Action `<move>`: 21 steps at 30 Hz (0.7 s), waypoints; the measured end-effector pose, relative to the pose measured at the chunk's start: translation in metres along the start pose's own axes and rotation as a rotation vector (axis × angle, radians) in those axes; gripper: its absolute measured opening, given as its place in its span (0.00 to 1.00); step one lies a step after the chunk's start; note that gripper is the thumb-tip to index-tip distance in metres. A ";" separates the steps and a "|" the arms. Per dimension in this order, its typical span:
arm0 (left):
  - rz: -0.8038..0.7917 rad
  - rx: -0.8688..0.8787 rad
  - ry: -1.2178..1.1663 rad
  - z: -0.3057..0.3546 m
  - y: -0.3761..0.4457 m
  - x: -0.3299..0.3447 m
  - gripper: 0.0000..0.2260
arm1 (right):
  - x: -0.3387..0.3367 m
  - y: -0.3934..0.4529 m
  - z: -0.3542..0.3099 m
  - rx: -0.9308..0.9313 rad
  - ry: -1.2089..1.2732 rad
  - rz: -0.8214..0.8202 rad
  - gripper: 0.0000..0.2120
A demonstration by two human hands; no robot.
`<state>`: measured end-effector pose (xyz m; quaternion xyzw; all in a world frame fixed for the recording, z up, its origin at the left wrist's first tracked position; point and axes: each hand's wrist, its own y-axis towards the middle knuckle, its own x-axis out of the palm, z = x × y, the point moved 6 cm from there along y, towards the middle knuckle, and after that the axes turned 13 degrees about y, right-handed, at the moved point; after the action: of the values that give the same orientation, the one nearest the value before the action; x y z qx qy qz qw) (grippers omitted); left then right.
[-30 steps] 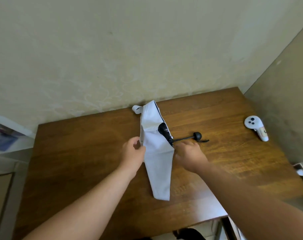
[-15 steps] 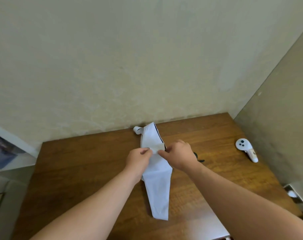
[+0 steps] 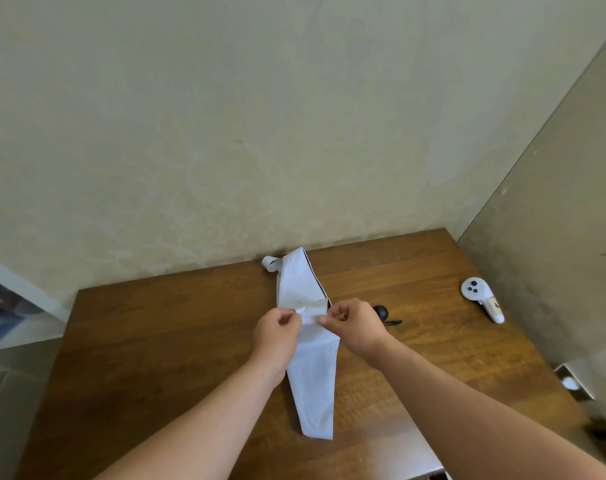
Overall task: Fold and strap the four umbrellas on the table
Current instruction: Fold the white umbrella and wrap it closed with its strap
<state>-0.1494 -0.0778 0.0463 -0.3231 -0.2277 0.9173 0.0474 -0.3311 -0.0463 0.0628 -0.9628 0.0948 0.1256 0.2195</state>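
A dark, grained wooden table [image 3: 163, 341] stands against a mottled cream wall [image 3: 225, 133]. At its middle lies a long white fabric umbrella [image 3: 315, 382], tapering toward the near edge. The left hand [image 3: 277, 336] and right hand [image 3: 355, 325], knuckles up, each pinch a creased fold of its canopy between thumb and curled fingers. A glossy white VR controller [image 3: 481, 303] lies far right.

White umbrella [image 3: 313, 372], canopy collapsed flat, lengthwise on the wooden table [image 3: 163, 341], loose strap [image 3: 269, 264] curled at far end.
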 end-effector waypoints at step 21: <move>-0.016 0.076 -0.155 -0.007 -0.003 -0.015 0.11 | 0.004 -0.015 0.007 0.004 0.072 -0.047 0.09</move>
<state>-0.1334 -0.0759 0.0517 -0.2471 -0.1985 0.9472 0.0493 -0.3256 -0.0307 0.0617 -0.9682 0.0804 0.0856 0.2207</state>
